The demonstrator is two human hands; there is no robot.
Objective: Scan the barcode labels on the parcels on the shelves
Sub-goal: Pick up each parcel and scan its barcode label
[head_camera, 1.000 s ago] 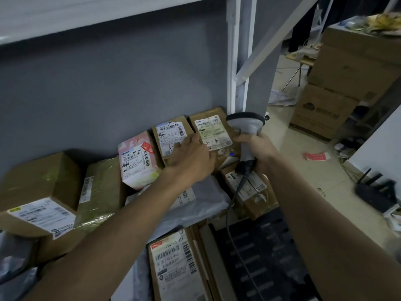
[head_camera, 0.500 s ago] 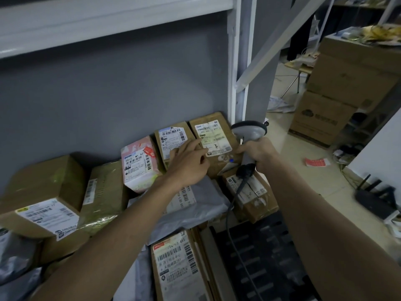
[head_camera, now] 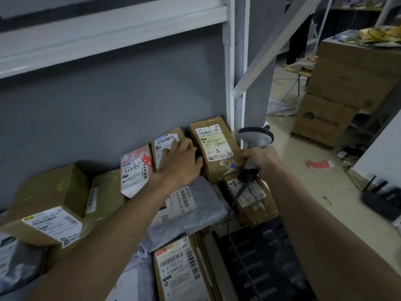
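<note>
Against the grey back wall of the shelf, the left hand [head_camera: 181, 162] lies with fingers spread nearly straight on the small brown cardboard parcel with a white barcode label [head_camera: 167, 144], covering the lower part of that label and curling round nothing. Just to its right, the right hand [head_camera: 261, 158] grips the handle of the grey handheld barcode scanner [head_camera: 256, 137], fingers wrapped round it, the scanner's head upright above the fist and its black cable [head_camera: 236, 198] hanging down below the wrist. Between the 2 hands stands the taller brown cardboard parcel with a handwritten white label [head_camera: 213, 146], leaning back against the wall. Left of the left hand sits the pink-and-white parcel with a red sticker [head_camera: 135, 168]. Below the left forearm lies the grey plastic mailer bag [head_camera: 191, 209], its barcode facing up. Under the right wrist rests the low taped brown box [head_camera: 253, 198]. Nearer the person, between both forearms, is the flat brown parcel with a large printed label [head_camera: 180, 270]. Far left of the left arm sits the big brown carton with a white label [head_camera: 50, 205].
</note>
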